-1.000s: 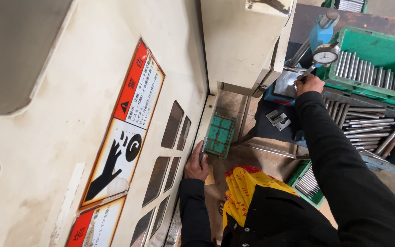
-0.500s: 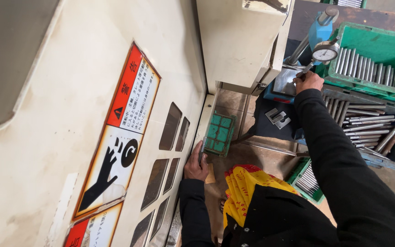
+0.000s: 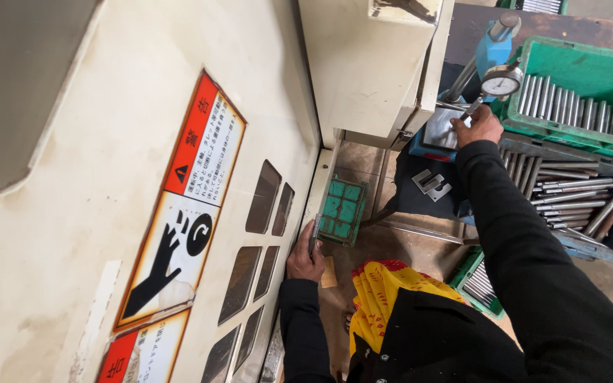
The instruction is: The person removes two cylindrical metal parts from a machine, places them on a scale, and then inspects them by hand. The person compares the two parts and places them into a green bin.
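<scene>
My right hand (image 3: 478,126) is stretched out to a blue gauge stand (image 3: 492,50) and pinches a short metal rod (image 3: 470,108) on the stand's grey plate (image 3: 438,131), just under the round dial gauge (image 3: 501,81). My left hand (image 3: 305,257) lies against the edge of the cream machine (image 3: 143,142), beside a green gridded block (image 3: 342,211). Its fingers are curled round a thin grey metal rod (image 3: 313,237) that points up along that edge. Both arms are in black sleeves.
A green crate (image 3: 597,78) with several metal rods stands beyond the gauge, and a blue-grey bin (image 3: 604,245) of rods lies beside my right arm. A small metal bracket (image 3: 431,183) lies on the dark mat. A yellow and red cloth (image 3: 384,284) is at my chest.
The view has shifted slightly. Both hands stay where they were, the right at the gauge and the left at the machine's edge.
</scene>
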